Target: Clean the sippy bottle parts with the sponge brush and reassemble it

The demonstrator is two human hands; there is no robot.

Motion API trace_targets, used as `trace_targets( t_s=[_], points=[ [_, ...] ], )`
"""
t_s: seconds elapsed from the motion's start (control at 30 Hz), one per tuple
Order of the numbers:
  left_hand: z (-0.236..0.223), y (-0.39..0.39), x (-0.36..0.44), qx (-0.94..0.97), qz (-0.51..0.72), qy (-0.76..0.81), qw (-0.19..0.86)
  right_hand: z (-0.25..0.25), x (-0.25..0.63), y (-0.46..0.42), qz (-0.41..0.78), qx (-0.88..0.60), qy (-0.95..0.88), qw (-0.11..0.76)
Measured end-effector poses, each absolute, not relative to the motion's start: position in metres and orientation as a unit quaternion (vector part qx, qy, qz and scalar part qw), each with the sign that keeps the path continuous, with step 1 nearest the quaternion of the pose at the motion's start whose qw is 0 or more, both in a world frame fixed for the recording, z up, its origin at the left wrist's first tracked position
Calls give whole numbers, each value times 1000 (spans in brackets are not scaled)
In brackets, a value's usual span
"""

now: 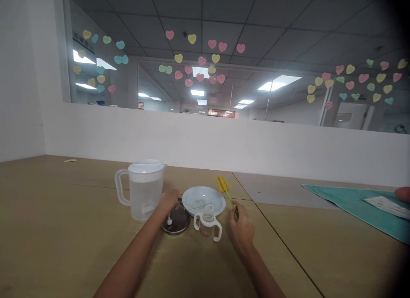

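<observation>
My right hand (242, 228) is closed round the green handle of a bottle brush (223, 185), whose yellow sponge head points up and away over the rim of a pale blue bowl (204, 198). My left hand (168, 199) reaches forward between a clear plastic jug (144, 189) and the bowl; its fingers curl near the edge of a dark round lid (176, 221), and I cannot make out whether they grip anything. A small clear baby bottle with two handles (208, 224) stands in front of the bowl, between my hands.
The things stand on a tan wooden table (64, 229) below a white half wall and a window with heart stickers. A teal cloth (358, 204) with a white paper lies at the right. A small part of another person shows at the far right edge (404, 194).
</observation>
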State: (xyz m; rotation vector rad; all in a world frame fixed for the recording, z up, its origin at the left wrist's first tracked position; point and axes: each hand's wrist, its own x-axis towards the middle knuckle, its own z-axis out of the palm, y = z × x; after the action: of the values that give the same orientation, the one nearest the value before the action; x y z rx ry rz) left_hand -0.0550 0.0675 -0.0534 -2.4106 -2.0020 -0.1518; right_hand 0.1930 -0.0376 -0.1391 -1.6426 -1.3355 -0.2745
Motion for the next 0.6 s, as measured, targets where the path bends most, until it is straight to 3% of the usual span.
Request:
trace_targets(
  t_s=[0.27, 0.6],
  points=[
    [-47, 55, -34, -826, -83, -556, 41, -143, 190, -34, -141, -661, -579, 455],
    [-87, 71, -20, -856, -101, -506, -41, -148, 191, -28, -153, -649, -585, 462]
  ],
)
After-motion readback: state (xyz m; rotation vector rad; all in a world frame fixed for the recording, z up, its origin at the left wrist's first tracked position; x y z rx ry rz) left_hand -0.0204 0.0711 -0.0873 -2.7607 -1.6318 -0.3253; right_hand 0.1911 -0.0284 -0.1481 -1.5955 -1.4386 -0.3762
